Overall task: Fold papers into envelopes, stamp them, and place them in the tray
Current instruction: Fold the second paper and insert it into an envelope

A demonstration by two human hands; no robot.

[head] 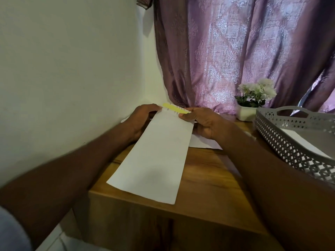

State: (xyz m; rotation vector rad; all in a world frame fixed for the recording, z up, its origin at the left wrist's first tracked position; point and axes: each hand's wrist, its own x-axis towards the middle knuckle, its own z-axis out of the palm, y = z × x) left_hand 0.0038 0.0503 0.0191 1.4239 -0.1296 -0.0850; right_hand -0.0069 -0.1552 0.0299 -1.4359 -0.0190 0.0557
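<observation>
A long white envelope (157, 156) slants above the wooden table (208, 178), its near end over the table's front edge. At its far end a flap with a yellow strip (175, 108) and small print stands up. My left hand (143, 118) pinches the far left corner of the envelope. My right hand (201, 122) pinches the far right corner, thumb on top. The grey perforated tray (282, 140) sits at the right with white paper (306, 142) inside. More white paper (203, 142) lies on the table under my right hand.
A white pot of white flowers (253, 100) stands at the back right beside the tray. A purple patterned curtain (235, 51) hangs behind the table. A pale wall (63, 69) closes the left side.
</observation>
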